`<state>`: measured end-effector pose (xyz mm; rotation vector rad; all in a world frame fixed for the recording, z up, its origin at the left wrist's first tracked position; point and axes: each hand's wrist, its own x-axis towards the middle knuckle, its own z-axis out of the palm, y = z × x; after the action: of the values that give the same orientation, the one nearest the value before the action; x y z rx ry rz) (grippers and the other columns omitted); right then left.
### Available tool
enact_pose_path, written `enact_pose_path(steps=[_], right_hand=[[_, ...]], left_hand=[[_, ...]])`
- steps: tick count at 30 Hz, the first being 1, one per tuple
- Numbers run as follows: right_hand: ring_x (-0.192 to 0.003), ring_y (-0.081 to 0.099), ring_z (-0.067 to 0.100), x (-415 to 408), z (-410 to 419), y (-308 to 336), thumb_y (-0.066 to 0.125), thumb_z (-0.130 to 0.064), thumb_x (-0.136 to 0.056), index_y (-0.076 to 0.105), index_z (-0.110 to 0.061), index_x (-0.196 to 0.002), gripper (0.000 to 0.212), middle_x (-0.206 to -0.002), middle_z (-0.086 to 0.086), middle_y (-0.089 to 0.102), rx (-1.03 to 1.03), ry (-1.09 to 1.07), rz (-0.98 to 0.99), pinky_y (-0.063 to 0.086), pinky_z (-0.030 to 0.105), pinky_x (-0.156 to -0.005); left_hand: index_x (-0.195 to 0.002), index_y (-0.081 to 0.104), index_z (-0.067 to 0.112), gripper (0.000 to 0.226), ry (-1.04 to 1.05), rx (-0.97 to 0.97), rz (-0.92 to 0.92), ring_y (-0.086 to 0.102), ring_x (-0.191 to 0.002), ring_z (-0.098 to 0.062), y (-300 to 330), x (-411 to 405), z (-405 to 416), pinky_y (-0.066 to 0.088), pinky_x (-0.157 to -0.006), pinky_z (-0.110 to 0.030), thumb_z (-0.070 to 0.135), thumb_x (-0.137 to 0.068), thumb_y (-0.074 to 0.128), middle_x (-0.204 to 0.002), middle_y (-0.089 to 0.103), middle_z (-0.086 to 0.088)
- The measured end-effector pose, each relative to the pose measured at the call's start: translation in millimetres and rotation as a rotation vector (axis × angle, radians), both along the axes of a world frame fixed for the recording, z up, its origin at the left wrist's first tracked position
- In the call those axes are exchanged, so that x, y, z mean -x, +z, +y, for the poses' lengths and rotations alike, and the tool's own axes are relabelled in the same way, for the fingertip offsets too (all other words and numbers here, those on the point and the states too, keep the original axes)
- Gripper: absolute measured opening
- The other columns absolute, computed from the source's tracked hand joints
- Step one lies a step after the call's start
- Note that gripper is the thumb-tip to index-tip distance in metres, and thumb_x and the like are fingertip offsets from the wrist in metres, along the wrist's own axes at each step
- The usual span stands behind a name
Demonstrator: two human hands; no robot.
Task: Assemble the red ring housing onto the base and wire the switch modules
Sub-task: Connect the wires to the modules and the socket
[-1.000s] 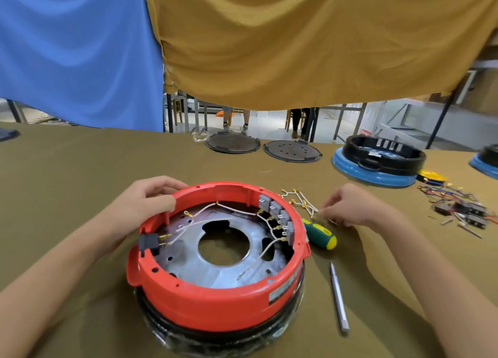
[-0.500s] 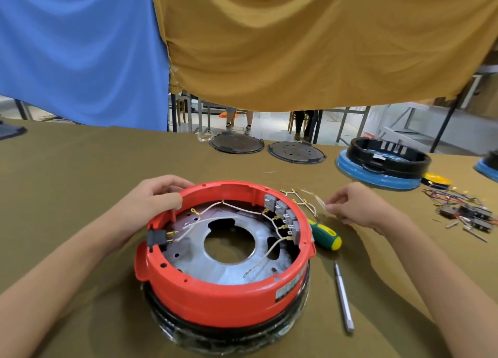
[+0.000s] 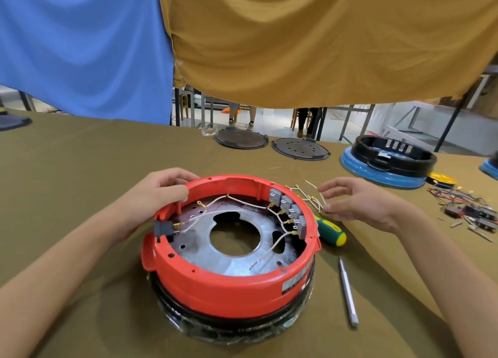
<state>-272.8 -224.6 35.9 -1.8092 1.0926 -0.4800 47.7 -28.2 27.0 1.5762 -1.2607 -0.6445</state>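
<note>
Left hand point(image 3: 159, 193) curled over the far-left rim of the red ring housing point(image 3: 231, 285), thumb pressed on the rim's top edge, fingers wrapped down the outer wall; grip closed on the rim. Housing seated on the black base point(image 3: 234, 322), directly toward the body from that grip, on the olive bench point(image 3: 67, 169).

Inside the ring, right of the left grip: four grey switch modules point(image 3: 289, 209) lined along the inner wall, white wires point(image 3: 242, 204) looping between their terminals. Just below the left grip, a black connector point(image 3: 163, 228) set in a notch of the wall, two brass pins facing inward. Silver metal plate point(image 3: 237, 263) with a round centre hole flooring the ring.

Right hand point(image 3: 361, 204) raised just outside the ring's right side, fingers partly spread, thumb and a fingertip pinching, apparently, the end of a loose white wire point(image 3: 312, 196); contact too small to confirm fully. More of that wire bundle lying on the bench directly left of the right grip, against the housing's outer wall.

Green-and-yellow screwdriver point(image 3: 331, 232) lying just beneath the right grip, touching or nearly touching the housing. Silver pen-like tool point(image 3: 348, 293) farther toward the body from it. Beyond the right wrist, a scatter of coloured wires and small parts point(image 3: 469, 209). Far of the right grip, a black ring on a blue base point(image 3: 388, 163); two dark round plates point(image 3: 269, 143) at the bench's far edge.
</note>
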Motion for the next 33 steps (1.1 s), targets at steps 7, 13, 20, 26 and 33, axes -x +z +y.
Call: enact_pose_path(steps=[7,13,20,26,33], right_hand=[[-0.094,0.072,0.022,-7.4,4.1,3.7,0.07,0.007,-0.083,0.066,-0.019,-0.114,0.041,-0.111,0.005,0.072,0.032,0.075,-0.191,0.058,0.03,-0.077],[-0.084,0.072,0.017,-11.0,-1.2,-7.6,0.07,0.0,-0.085,0.064,-0.017,-0.108,0.03,-0.094,0.004,0.074,0.301,-0.091,0.05,0.055,0.022,-0.068],[-0.082,0.071,0.017,-9.5,-8.0,-16.7,0.061,0.001,-0.091,0.068,-0.018,-0.099,0.021,-0.094,0.001,0.074,0.404,-0.151,0.059,0.06,0.024,-0.069],[-0.083,0.067,0.015,-14.4,-9.8,-21.0,0.078,-0.021,-0.082,0.068,-0.019,-0.089,0.013,-0.086,0.0,0.071,0.319,-0.184,0.34,0.058,0.036,-0.079],[-0.085,0.068,0.021,-15.1,-9.9,-22.2,0.073,-0.011,-0.085,0.071,-0.015,-0.083,0.005,-0.086,0.006,0.071,0.284,-0.225,0.321,0.06,0.035,-0.079]], left_hand=[[-0.104,0.07,0.017,0.029,-0.005,0.001,0.004,0.058,-0.069,-0.017,0.5,-0.4,0.2,0.048,-0.065,-0.027,-0.001,-0.086,0.056,-0.101,0.065,-0.021],[-0.103,0.07,0.019,0.04,-0.017,0.001,0.041,0.058,-0.069,-0.017,2.1,2.3,0.8,0.047,-0.066,-0.028,0.02,-0.066,0.055,-0.104,0.066,-0.02],[-0.102,0.07,0.019,0.041,-0.02,0.001,0.028,0.058,-0.071,-0.017,0.6,0.4,-0.1,0.048,-0.065,-0.026,0.021,-0.065,0.054,-0.095,0.066,-0.016],[-0.102,0.07,0.019,0.04,-0.015,-0.009,0.022,0.059,-0.072,-0.017,1.7,1.5,1.3,0.047,-0.07,-0.031,0.022,-0.066,0.054,-0.106,0.066,-0.018],[-0.104,0.07,0.019,0.041,-0.014,-0.024,0.022,0.059,-0.073,-0.017,1.8,1.4,2.1,0.047,-0.07,-0.031,0.022,-0.066,0.054,-0.107,0.065,-0.021]])
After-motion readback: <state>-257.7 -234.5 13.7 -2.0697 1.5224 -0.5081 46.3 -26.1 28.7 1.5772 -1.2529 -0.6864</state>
